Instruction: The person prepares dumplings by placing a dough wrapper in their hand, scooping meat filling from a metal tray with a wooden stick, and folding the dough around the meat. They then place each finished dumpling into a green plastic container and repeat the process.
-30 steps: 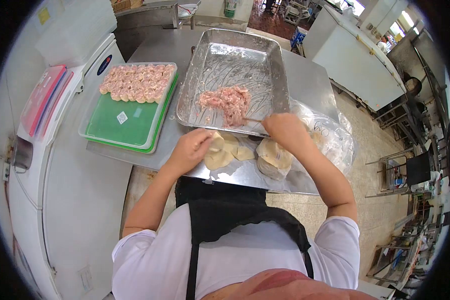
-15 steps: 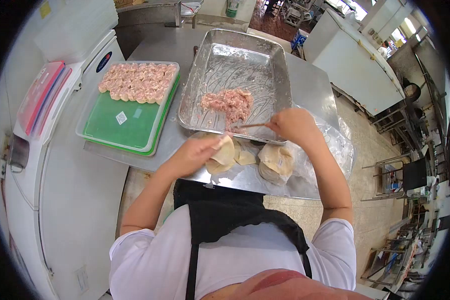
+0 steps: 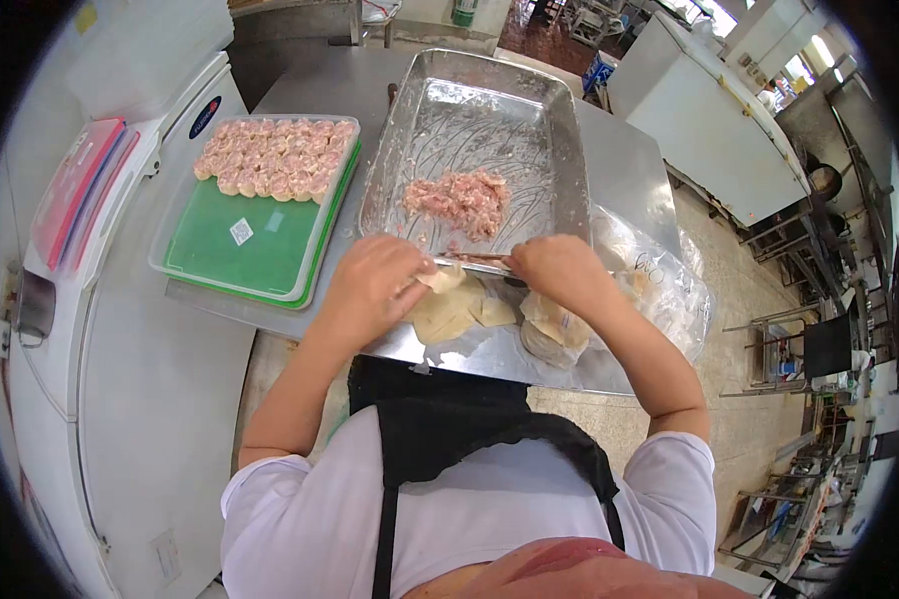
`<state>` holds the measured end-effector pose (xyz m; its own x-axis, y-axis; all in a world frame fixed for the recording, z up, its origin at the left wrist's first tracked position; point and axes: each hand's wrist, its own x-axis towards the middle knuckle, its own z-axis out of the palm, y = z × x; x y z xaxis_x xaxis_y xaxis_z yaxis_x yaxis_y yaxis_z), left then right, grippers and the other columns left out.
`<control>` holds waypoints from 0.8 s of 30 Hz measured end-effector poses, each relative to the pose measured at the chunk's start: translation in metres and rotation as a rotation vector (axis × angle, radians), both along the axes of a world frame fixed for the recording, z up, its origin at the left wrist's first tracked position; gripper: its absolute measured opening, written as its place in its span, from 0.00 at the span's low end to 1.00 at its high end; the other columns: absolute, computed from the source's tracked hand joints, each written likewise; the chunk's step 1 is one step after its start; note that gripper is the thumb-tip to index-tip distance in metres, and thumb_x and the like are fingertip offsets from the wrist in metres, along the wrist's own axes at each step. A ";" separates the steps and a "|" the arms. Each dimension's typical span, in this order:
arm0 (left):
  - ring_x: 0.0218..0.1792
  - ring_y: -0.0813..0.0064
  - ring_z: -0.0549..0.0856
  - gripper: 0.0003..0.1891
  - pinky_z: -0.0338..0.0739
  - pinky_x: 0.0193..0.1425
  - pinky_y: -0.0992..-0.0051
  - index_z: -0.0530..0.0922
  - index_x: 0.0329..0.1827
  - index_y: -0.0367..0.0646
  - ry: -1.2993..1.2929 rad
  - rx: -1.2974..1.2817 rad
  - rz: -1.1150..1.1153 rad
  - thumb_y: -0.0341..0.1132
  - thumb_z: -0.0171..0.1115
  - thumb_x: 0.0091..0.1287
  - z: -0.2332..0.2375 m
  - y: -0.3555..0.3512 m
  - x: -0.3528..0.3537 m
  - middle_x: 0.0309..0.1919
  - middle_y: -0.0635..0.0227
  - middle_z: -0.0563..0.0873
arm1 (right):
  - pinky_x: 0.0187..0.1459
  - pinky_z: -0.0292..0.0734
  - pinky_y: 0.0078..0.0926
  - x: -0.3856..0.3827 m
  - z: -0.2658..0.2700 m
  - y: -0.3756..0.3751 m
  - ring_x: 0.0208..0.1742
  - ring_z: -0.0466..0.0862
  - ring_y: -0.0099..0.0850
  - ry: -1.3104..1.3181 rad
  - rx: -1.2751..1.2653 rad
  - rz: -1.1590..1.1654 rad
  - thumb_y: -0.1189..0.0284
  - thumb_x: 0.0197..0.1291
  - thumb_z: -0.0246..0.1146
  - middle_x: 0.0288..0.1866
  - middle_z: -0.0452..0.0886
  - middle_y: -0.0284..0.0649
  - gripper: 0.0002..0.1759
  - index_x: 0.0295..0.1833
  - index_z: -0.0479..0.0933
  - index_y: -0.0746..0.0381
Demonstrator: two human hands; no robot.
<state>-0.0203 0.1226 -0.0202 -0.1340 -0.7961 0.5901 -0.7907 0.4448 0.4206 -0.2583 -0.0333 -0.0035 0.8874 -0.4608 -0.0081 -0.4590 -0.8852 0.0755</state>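
Note:
My left hand (image 3: 372, 290) is closed on a round dough wrapper (image 3: 443, 280), partly cupped in the fingers, at the near edge of a metal tray (image 3: 577, 150). My right hand (image 3: 557, 272) grips a thin spreading stick (image 3: 481, 257), whose tip points left toward that wrapper. Inside the tray lies a mound of pink minced meat (image 3: 459, 203), with smears over the tray floor. Loose wrappers (image 3: 448, 315) lie on the table below my left hand. Under my right forearm sits a stack of wrappers (image 3: 551, 337), partly hidden.
On the left, a clear tray with a green base (image 3: 235, 245) holds rows of filled dumplings (image 3: 275, 158). A plastic bag (image 3: 669, 295) lies on the steel table (image 3: 624, 165) at right. A white freezer (image 3: 160, 379) stands along the left side.
My left hand has moved up and left and turned, its wrapper now more folded in the fingers. My right hand has come down and left with the stick, nearer the wrapper.

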 end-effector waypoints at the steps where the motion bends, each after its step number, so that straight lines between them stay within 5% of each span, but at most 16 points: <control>1: 0.40 0.64 0.84 0.12 0.77 0.47 0.67 0.82 0.42 0.40 0.005 0.009 0.002 0.24 0.66 0.54 -0.001 0.000 0.003 0.38 0.62 0.84 | 0.34 0.79 0.44 -0.004 0.010 0.001 0.32 0.85 0.45 0.016 -0.043 -0.014 0.57 0.65 0.58 0.27 0.83 0.45 0.21 0.29 0.82 0.62; 6: 0.40 0.72 0.82 0.07 0.75 0.48 0.73 0.76 0.46 0.38 0.709 0.426 -0.010 0.28 0.55 0.67 -0.010 0.002 0.012 0.38 0.63 0.83 | 0.34 0.79 0.43 -0.027 0.040 -0.012 0.32 0.85 0.47 0.180 -0.085 -0.277 0.60 0.65 0.58 0.27 0.83 0.46 0.19 0.30 0.83 0.62; 7: 0.42 0.78 0.79 0.10 0.73 0.49 0.76 0.76 0.49 0.37 0.740 0.436 -0.047 0.32 0.54 0.71 -0.012 0.003 0.015 0.40 0.66 0.83 | 0.33 0.78 0.44 -0.028 0.033 -0.011 0.31 0.84 0.47 0.236 -0.081 -0.222 0.61 0.66 0.57 0.26 0.82 0.48 0.18 0.31 0.83 0.62; 11: 0.46 0.77 0.81 0.15 0.73 0.54 0.77 0.75 0.55 0.33 0.847 0.611 -0.082 0.33 0.55 0.70 -0.051 0.004 0.027 0.45 0.65 0.84 | 0.36 0.77 0.47 -0.010 0.009 0.027 0.33 0.84 0.48 0.091 -0.040 -0.153 0.61 0.67 0.56 0.26 0.82 0.50 0.18 0.33 0.83 0.61; 13: 0.51 0.75 0.82 0.20 0.72 0.59 0.77 0.75 0.58 0.28 1.342 0.671 -0.035 0.34 0.55 0.68 -0.065 0.003 0.021 0.49 0.62 0.84 | 0.37 0.77 0.48 -0.008 0.024 0.013 0.34 0.84 0.48 0.154 -0.005 -0.168 0.60 0.67 0.56 0.27 0.82 0.50 0.19 0.33 0.83 0.62; 18: 0.55 0.67 0.83 0.21 0.75 0.62 0.70 0.73 0.61 0.28 1.675 0.634 -0.295 0.32 0.54 0.68 -0.070 0.012 0.027 0.54 0.56 0.83 | 0.37 0.79 0.46 -0.013 0.018 -0.018 0.35 0.85 0.50 0.059 -0.035 -0.170 0.60 0.67 0.57 0.28 0.83 0.49 0.18 0.33 0.83 0.61; 24: 0.56 0.65 0.83 0.20 0.78 0.60 0.68 0.73 0.62 0.31 1.842 0.455 -0.177 0.37 0.52 0.74 -0.067 0.018 0.035 0.55 0.56 0.83 | 0.41 0.76 0.47 0.001 0.003 -0.007 0.35 0.83 0.53 -0.026 0.457 -0.229 0.59 0.68 0.57 0.32 0.83 0.52 0.19 0.37 0.83 0.64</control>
